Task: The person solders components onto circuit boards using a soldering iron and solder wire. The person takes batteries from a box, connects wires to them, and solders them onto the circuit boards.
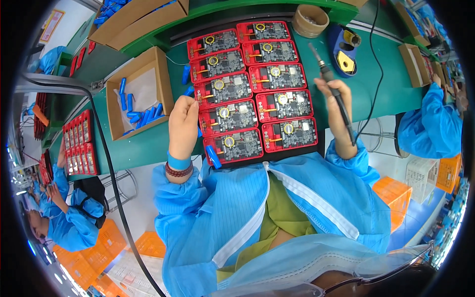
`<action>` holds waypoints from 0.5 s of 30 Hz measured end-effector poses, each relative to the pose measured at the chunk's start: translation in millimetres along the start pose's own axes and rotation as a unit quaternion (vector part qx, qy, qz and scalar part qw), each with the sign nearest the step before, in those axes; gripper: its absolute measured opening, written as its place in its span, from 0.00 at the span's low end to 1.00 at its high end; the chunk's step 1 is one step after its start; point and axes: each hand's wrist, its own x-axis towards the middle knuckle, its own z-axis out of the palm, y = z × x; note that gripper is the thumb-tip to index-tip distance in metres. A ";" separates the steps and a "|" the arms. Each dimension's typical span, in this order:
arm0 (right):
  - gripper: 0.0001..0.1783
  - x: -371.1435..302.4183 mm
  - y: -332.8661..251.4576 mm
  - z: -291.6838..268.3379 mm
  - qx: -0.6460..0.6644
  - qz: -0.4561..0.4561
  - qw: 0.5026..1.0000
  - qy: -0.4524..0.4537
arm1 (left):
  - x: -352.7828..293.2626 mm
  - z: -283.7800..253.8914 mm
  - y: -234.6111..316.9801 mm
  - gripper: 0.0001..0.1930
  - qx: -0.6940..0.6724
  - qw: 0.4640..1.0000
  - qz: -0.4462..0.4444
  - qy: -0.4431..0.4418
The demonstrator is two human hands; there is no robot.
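My right hand (339, 104) grips a soldering iron (339, 99) by its dark handle, tip pointing up and away, to the right of the boards. My left hand (183, 123) is closed at the left edge of two columns of red housings (265, 140); whatever its fingers hold is hidden. Each housing contains a circuit board (239, 111) with a round coin cell (224, 113). The housings rest on a black tray (319, 141). A blue cylindrical battery (213, 157) lies across the nearest left housing. Another blue battery (186, 74) lies beyond my left hand, with more partly hidden.
An open cardboard box (115, 111) of blue batteries sits to the left. At the far right of the trays are a soldering iron stand (341, 55) and a round tub (310, 22). Black cables (106, 148) hang at both sides. Co-workers in blue sleeves (429, 123) sit left and right.
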 end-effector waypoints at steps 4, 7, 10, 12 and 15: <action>0.19 -7.1 -4.5 17.7 0.057 -0.019 0.998 0.002 | 3.0 -3.6 -2.2 0.07 -0.094 0.995 -0.015 -0.018; 0.19 -8.7 -6.6 19.9 0.047 -0.012 0.999 -0.006 | -0.6 -5.4 -8.4 0.07 -0.143 0.989 -0.030 -0.024; 0.21 -8.3 -10.6 19.7 0.084 0.021 0.996 0.013 | -6.2 -6.5 -7.0 0.07 -0.135 0.989 -0.045 -0.035; 0.22 -6.9 -8.1 14.6 0.043 0.016 0.999 0.013 | -6.8 -11.6 -9.4 0.07 -0.117 0.991 -0.052 -0.030; 0.21 4.8 -8.9 -5.6 0.017 -0.009 1.000 -0.004 | -2.6 -18.5 -9.3 0.07 -0.104 0.994 -0.031 -0.028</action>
